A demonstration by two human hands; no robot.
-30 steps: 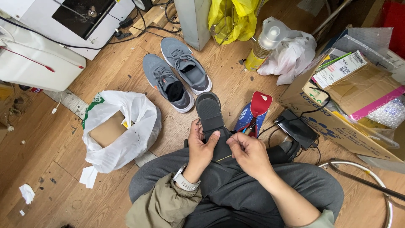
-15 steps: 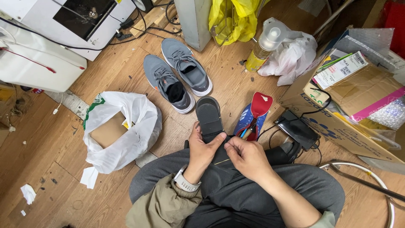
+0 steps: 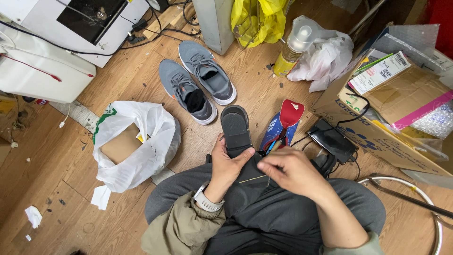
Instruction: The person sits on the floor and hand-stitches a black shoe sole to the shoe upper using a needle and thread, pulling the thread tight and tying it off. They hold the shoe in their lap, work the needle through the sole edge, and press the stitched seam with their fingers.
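I sit cross-legged on a wooden floor. My left hand [image 3: 227, 164] grips a dark grey insole [image 3: 236, 126] that rests on my lap and points away from me. My right hand [image 3: 290, 172] pinches one end of a thin yellowish strand [image 3: 252, 178] that runs across to my left thumb. A red and blue insole [image 3: 283, 123] lies on the floor just to the right of the dark one. A pair of grey sneakers [image 3: 198, 85] stands ahead of me.
A white plastic bag holding a cardboard box [image 3: 134, 146] sits to my left. Cardboard boxes [image 3: 396, 108] and a black device with cables [image 3: 332, 139] crowd the right. A yellow spray bottle [image 3: 290, 52], a white bag and yellow bag stand at the back. White equipment [image 3: 42, 52] lies far left.
My right hand has shifted slightly left and closed its fingers on the strand over the insole. My left hand keeps its grip on the dark insole.
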